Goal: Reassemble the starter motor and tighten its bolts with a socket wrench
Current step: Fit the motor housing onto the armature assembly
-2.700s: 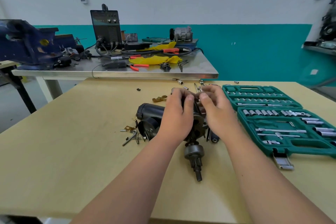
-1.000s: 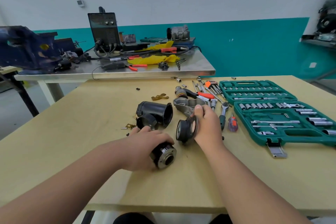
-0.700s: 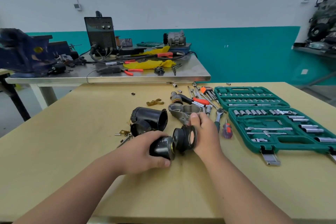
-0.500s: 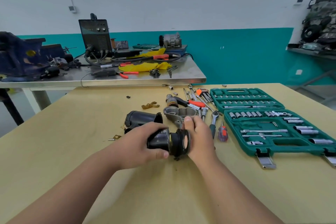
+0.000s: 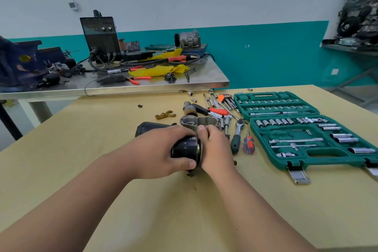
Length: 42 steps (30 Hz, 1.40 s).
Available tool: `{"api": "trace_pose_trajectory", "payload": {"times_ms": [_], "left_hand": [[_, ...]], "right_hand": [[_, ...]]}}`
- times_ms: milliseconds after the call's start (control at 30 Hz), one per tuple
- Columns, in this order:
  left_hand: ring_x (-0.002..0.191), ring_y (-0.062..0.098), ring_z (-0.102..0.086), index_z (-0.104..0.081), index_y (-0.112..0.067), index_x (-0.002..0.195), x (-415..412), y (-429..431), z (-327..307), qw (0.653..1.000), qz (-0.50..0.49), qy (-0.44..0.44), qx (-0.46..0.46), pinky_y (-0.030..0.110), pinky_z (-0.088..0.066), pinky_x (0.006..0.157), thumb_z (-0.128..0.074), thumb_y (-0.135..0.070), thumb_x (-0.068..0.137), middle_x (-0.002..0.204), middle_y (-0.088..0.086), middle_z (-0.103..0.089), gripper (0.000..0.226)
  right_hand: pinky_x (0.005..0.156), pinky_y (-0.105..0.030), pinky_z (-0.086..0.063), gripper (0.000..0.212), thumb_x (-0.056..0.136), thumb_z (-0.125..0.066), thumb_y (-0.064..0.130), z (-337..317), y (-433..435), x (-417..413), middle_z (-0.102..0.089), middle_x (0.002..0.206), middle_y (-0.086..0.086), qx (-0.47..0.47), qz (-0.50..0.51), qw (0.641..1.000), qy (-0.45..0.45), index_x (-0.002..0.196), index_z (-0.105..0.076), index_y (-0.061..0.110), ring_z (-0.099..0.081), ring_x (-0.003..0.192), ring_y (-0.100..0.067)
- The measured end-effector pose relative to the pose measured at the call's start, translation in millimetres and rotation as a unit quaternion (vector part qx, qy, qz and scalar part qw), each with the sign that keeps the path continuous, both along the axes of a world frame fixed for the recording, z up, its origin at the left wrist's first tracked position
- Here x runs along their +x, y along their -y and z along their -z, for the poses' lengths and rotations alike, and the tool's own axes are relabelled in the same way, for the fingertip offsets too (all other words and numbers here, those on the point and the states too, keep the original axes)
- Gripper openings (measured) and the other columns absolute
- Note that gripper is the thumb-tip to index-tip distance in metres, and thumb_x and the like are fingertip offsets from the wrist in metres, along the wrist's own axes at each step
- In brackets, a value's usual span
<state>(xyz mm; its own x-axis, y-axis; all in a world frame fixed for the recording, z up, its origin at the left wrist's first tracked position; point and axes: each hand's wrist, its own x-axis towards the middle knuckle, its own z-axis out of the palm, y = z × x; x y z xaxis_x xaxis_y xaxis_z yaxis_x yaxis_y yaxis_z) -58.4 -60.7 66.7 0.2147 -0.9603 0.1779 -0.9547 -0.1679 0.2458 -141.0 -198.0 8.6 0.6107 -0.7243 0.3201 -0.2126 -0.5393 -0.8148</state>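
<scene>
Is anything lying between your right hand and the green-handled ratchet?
Nothing visible does. The ratchet lies on the table close beside the right hand, on its right; the small screwdriver lies beyond the ratchet.

Black motor cyl. [image 5: 184,149] w/ brass ring, on its side; socket wrench [image 5: 236,134] flat, near, right of it.

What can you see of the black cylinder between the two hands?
The black cylinder is a glossy, metal-looking drum lying on its side, with a brass-coloured ring at its right end. The left hand grips it, thumb underneath; the right hand clasps that end. Whether it rests on the table is unclear.
</scene>
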Motion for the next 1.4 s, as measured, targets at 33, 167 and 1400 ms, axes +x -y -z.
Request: {"api": "trace_pose_trajectory", "payload": {"times_ms": [33,167,1400], "left_hand": [[0.096,-0.006,-0.047,-0.044,-0.041,0.133,-1.1,2.2,0.0,1.000,0.000,0.010,0.013,0.004,-0.033,0.072,-0.066,-0.054,0.085,0.112,-0.026,-0.051,0.054],[0.108,0.004,-0.054,-0.027,-0.045,0.142,-3.5,5.1,1.9,0.998,0.001,0.060,0.014,0.010,-0.035,0.073,-0.062,-0.058,0.085,0.126,-0.023,-0.051,0.068],[0.074,0.015,-0.068,-0.065,-0.047,0.090,25.3,-10.4,34.5,0.910,-0.056,-0.368,-0.181,0.028,-0.055,0.060,-0.075,-0.044,0.057,0.094,-0.009,-0.068,0.035]], "right_hand": [[0.060,-0.030,-0.041,0.032,0.102,-0.033,0.036,-0.7,-0.7,-0.3,-0.057,0.080,0.001,0.009,-0.007,1.000,0.001,0.094,-0.056,0.014,-0.054,0.075,-0.015],[0.075,-0.037,-0.050,0.026,0.102,-0.038,0.033,-4.0,-1.7,-0.7,-0.063,0.092,-0.001,0.039,-0.011,0.999,-0.004,0.100,-0.058,0.016,-0.059,0.084,-0.018],[0.071,-0.019,-0.053,0.012,0.088,-0.064,0.028,2.8,-27.2,-31.7,-0.062,0.074,0.021,-0.051,-0.134,0.988,0.051,0.097,-0.071,0.029,-0.059,0.084,0.006]]}}
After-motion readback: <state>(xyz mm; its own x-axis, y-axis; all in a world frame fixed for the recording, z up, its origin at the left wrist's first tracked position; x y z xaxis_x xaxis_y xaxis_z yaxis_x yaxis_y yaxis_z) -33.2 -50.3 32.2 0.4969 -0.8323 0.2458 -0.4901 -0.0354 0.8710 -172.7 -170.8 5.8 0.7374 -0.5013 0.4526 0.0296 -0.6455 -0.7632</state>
